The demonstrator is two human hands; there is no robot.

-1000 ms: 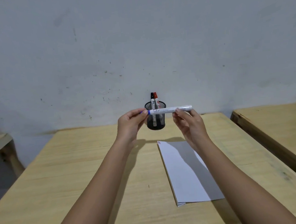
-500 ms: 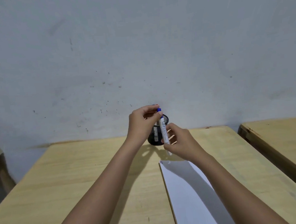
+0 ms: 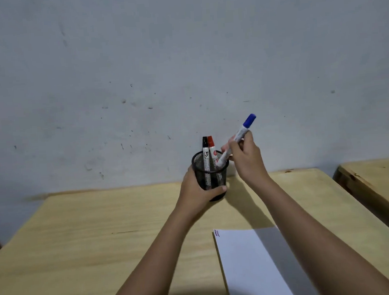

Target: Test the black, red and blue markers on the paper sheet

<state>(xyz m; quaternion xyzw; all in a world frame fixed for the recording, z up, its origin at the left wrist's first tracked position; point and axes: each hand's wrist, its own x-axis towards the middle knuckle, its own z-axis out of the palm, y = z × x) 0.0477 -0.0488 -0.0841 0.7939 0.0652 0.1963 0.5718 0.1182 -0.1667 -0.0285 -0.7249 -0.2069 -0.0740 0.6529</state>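
At the surface's far edge, the right hand [image 3: 247,159], fingers pinching the capped blue marker [image 3: 239,137], slots it into the mesh cup [image 3: 210,176] gripped by the left hand [image 3: 197,191]; three test strokes [image 3: 216,233] on the paper sheet [image 3: 250,265] suggest testing is finished.

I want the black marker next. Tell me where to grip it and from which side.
Pinch the black marker by its capped top above the mesh cup rim, coming straight down from the left: the red marker crowds its right and the blue marker leans in there.
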